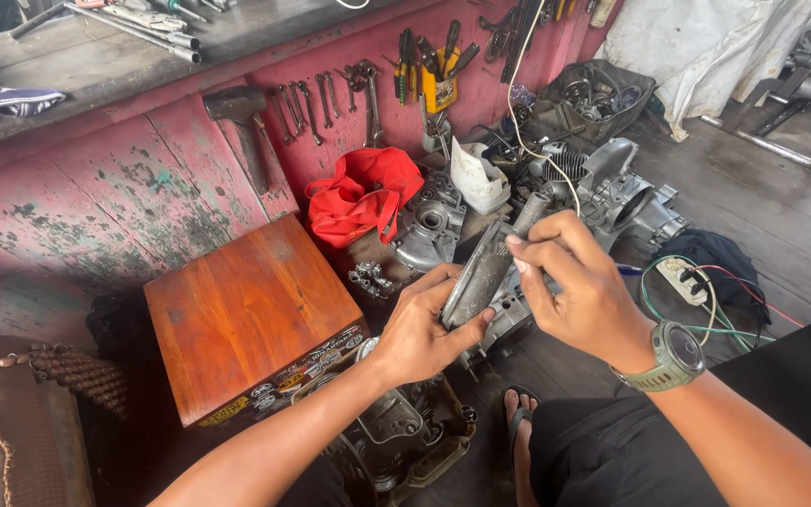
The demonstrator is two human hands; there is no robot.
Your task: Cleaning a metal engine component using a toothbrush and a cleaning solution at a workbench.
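My left hand grips the lower end of a long, flat grey metal part, held tilted up to the right. My right hand, with a green watch on its wrist, pinches the part's upper side with fingertips. Both hands hover above grey engine casings on the floor. What lies between the right fingertips and the part is too small to tell.
A wooden box with stickers stands at left. A red cloth bag leans on the red wall, where wrenches, pliers and a hammer hang. A power strip with wires lies right. My sandalled foot is below.
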